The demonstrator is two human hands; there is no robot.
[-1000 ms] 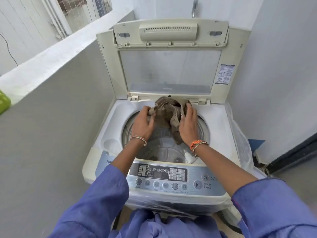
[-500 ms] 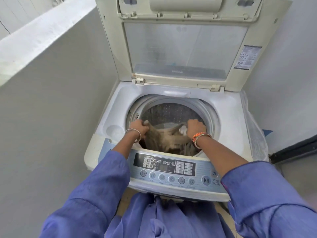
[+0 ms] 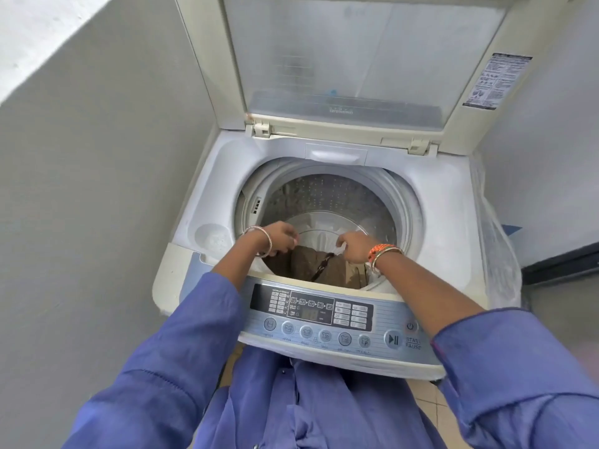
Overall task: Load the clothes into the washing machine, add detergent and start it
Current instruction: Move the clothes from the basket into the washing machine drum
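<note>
A top-loading washing machine point(image 3: 437, 202) stands with its lid point(image 3: 356, 59) propped upright. A brown garment point(image 3: 311, 267) hangs low inside the steel drum point(image 3: 327, 192), at its near side. My left hand point(image 3: 280, 238) grips the garment's upper left edge with curled fingers. At the upper right edge, my right hand point(image 3: 355, 249) holds it the same way. Both hands are inside the drum opening. Some white cloth point(image 3: 324, 236) lies deeper in the drum behind the garment.
The control panel point(image 3: 311, 312) with a start/pause button point(image 3: 393, 339) runs along the machine's front. A round recess point(image 3: 212, 238) sits in the top at the left. Grey walls close in on both sides; a clear plastic cover point(image 3: 499, 254) hangs off the machine's right.
Both hands brought the brown garment from above the opening down into the drum. The garment now hangs lower, and my view has tilted down and closer.
</note>
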